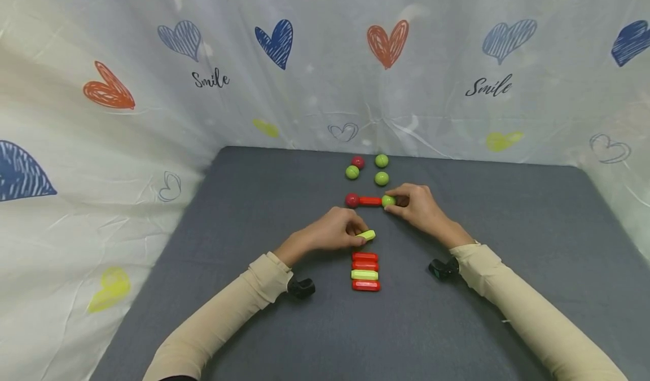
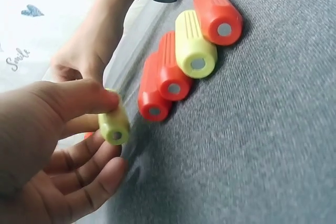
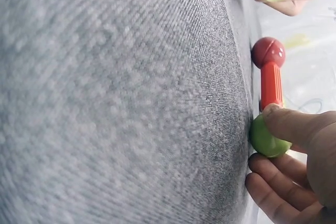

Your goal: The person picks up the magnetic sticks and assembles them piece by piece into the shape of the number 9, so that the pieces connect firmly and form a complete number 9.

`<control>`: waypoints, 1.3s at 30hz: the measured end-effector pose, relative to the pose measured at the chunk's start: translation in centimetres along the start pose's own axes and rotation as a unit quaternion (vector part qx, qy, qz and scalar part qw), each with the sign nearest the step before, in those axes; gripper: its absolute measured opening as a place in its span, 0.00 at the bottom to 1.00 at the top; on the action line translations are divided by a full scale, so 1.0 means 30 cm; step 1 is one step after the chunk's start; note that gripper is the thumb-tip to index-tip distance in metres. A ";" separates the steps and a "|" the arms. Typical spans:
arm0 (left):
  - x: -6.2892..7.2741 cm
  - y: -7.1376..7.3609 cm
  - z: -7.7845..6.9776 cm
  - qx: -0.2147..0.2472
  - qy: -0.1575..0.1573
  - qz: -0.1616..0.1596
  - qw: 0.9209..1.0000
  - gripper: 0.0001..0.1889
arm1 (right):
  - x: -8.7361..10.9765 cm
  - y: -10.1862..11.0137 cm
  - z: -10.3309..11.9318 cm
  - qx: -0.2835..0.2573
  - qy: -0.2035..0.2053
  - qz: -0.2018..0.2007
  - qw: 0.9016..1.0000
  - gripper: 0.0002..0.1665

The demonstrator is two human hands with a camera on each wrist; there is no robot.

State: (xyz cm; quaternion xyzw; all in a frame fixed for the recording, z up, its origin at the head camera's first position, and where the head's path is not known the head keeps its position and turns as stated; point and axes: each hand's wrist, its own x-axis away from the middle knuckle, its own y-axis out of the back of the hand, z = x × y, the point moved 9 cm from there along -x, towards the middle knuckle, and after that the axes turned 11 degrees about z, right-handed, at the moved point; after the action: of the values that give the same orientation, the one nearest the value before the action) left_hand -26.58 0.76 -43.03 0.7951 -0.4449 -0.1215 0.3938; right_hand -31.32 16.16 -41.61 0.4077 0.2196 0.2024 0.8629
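Between thumb and fingers, my left hand [image 1: 338, 228] pinches a yellow-green magnetic rod [image 2: 114, 124], held above the cloth near the row of rods. A grey metal disc shows on the rod's end in the left wrist view. My right hand [image 1: 420, 207] grips a green ball [image 3: 269, 137] with thumb and fingers. That ball touches one end of a red rod [image 1: 370, 201], and a dark red ball [image 3: 268, 53] sits at the rod's other end. The joined piece lies on the cloth, running left to right in the head view.
Nearer the body lies a stacked row of red rods [image 1: 365, 285] with one yellow-green rod [image 1: 364, 275] among them. Beyond the joined piece are a red ball [image 1: 358, 162] and several green balls [image 1: 382, 178]. Grey cloth [image 1: 284, 189] covers the table; a printed curtain [image 1: 325, 87] hangs behind.
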 end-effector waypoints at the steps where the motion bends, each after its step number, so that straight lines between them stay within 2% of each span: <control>1: 0.004 0.008 0.010 0.008 0.006 -0.014 1.000 0.07 | 0.000 0.000 0.001 0.001 0.000 0.000 1.000 0.18; 7: 0.033 0.054 0.075 0.061 0.060 -0.095 0.992 0.06 | -0.005 0.001 0.002 0.003 -0.002 0.003 1.000 0.18; 12: 0.054 0.087 0.115 0.062 0.116 -0.167 0.977 0.06 | -0.002 0.000 -0.006 0.005 -0.005 0.003 1.000 0.18; 15: 0.060 0.098 0.129 0.067 0.144 -0.189 0.969 0.06 | 0.000 0.002 -0.011 0.007 -0.004 0.000 1.000 0.18; 18: 0.058 0.103 0.142 0.074 0.158 -0.200 0.964 0.07 | 0.001 0.005 -0.009 0.006 0.000 -0.004 1.000 0.18; 25: 0.056 0.111 0.171 0.091 0.166 -0.227 0.955 0.08 | -0.001 0.004 -0.001 0.002 0.011 -0.004 1.000 0.19; 34: 0.057 0.106 0.196 0.125 0.180 -0.218 0.951 0.09 | -0.003 0.004 -0.001 -0.004 0.008 -0.004 1.000 0.19; 39: 0.056 0.101 0.202 0.129 0.186 -0.219 0.949 0.08 | -0.006 0.002 -0.006 -0.005 0.007 -0.010 1.000 0.19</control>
State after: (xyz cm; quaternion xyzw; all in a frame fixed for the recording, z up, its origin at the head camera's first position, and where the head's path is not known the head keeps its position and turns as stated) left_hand -30.76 -4.62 -44.53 0.9255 -0.1910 0.0036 0.3271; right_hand -31.58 16.19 -41.62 0.3998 0.2288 0.1978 0.8652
